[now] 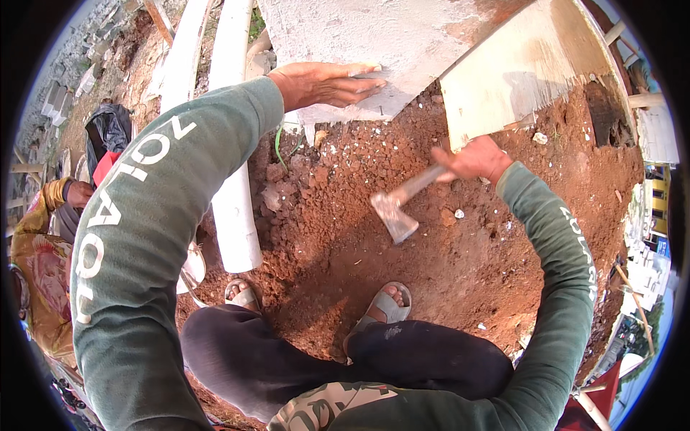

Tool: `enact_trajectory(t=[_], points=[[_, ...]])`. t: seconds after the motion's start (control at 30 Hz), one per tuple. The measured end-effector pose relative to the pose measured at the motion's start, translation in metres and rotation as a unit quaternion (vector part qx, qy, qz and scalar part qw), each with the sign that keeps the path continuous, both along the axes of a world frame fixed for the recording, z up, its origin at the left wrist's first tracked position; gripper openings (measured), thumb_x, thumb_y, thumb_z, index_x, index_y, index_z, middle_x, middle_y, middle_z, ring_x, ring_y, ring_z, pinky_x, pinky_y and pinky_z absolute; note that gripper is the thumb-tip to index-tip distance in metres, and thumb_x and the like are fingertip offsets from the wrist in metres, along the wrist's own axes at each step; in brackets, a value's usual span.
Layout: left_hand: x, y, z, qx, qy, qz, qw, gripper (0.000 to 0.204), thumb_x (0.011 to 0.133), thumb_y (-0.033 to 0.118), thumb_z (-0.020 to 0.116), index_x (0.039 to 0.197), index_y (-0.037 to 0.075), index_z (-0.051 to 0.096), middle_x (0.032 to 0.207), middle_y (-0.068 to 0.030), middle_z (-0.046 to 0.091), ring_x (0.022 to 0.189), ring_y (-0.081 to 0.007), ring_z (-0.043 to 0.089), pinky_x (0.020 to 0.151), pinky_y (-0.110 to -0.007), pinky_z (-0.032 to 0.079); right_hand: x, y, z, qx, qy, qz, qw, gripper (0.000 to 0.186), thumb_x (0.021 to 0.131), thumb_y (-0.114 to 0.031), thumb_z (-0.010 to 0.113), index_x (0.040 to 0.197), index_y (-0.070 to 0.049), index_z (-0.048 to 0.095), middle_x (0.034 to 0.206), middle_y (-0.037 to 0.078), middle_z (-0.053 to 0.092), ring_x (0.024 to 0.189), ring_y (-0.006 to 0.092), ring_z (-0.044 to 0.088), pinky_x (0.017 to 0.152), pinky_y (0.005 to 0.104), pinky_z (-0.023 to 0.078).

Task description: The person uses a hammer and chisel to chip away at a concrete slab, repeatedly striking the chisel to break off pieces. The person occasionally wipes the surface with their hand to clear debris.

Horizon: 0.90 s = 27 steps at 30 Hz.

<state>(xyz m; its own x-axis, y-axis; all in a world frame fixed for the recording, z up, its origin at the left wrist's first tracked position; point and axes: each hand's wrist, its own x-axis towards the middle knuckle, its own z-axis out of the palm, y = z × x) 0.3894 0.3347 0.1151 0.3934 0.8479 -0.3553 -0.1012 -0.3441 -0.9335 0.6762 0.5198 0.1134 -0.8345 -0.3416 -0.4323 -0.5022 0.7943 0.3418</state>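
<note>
My left hand (327,84) lies with its fingers stretched out on the face of a whitish, paint-smeared board (388,43), near its lower left part. My right hand (476,159) is wrapped round the wooden handle of a hatchet (397,215), whose slightly blurred metal head hangs over the reddish soil, blade pointing down toward my feet. Just beyond my right hand a bare plywood sheet (503,86) with a ragged lower edge meets the whitish board at a corner. Loose soil covers the boards' lower edges in part.
White pipes (237,215) stretch along the left, beside my left forearm. Reddish crumbly soil (338,266) with small stones lies under my sandalled feet. At the far left another person (47,273) in a patterned garment is near a black plastic bag (108,136).
</note>
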Motion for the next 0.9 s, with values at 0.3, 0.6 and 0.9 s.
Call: enact_trajectory(t=[0.3,0.6,0.9], points=[[0.004,0.001,0.006,-0.034,-0.009,0.019,0.999,0.079,0.090,0.069,0.045,0.153,0.035,0.013,0.161,0.0007,0.001,0.150,-0.0274,-0.008,0.120,-0.059,-0.011,0.030,0.050,-0.032,-0.171,0.054,0.108,0.978,0.053,0.099,-0.057,0.039,0.083,-0.010,0.058,0.062,0.003,0.059,0.047,0.0156,0.058,0.039,0.0323,0.049],[0.002,0.000,0.005,-0.024,0.001,0.015,1.000,0.081,0.088,0.072,0.045,0.153,0.034,0.013,0.161,-0.0001,0.002,0.150,-0.0283,-0.008,0.120,-0.059,-0.011,0.019,0.048,-0.033,-0.150,0.028,0.215,0.965,0.053,0.101,-0.055,0.037,0.079,-0.011,0.056,0.060,0.002,0.057,0.045,0.0099,0.050,0.035,0.0255,0.041],[0.002,0.002,0.003,-0.032,-0.001,0.028,0.999,0.080,0.088,0.072,0.043,0.152,0.035,0.013,0.160,0.0004,0.003,0.150,-0.0271,-0.006,0.120,-0.060,-0.012,0.011,0.038,-0.014,-0.125,-0.068,0.050,0.989,0.034,0.100,-0.042,0.047,0.096,-0.011,0.060,0.059,0.003,0.057,0.043,0.0124,0.054,0.037,0.0282,0.044]])
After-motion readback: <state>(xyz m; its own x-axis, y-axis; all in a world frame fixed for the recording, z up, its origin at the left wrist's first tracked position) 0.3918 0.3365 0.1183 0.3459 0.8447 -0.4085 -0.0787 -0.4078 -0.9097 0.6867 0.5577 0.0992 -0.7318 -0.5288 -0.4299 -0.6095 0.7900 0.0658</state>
